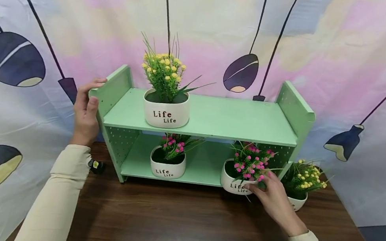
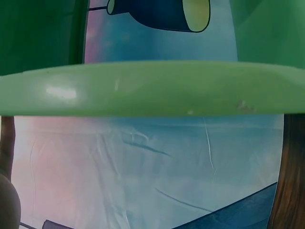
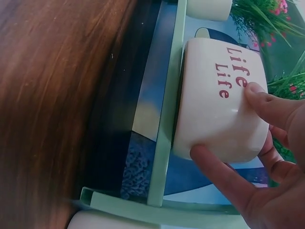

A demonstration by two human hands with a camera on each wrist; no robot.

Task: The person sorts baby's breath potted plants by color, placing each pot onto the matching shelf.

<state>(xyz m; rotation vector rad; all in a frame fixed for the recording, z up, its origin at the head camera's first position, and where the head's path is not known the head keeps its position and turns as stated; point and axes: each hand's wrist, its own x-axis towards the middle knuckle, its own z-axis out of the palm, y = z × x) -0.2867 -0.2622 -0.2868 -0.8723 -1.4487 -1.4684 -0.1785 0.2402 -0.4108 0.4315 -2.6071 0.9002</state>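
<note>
A green two-level shelf [image 1: 243, 118] stands on the table. At its left side panel, my left hand [image 1: 86, 116] grips the front edge; the left wrist view shows a green board [image 2: 152, 89] up close. On the lower level at right, my right hand [image 1: 274, 195] holds a white oval "Life" pot [image 1: 230, 183] with pink flowers. The right wrist view has the thumb of my right hand [image 3: 271, 176] on the front of the pot [image 3: 214, 114] and other fingers round its end. The pot's base reaches the shelf's front edge.
A yellow-flowered pot [image 1: 170, 114] sits on the top level, left of centre. Another pink-flowered pot [image 1: 167, 169] is on the lower level at left. Right of the shelf, a yellow-flowered pot [image 1: 297, 202] stands on the wooden table [image 1: 174, 221]. A printed curtain [image 1: 208, 15] hangs behind.
</note>
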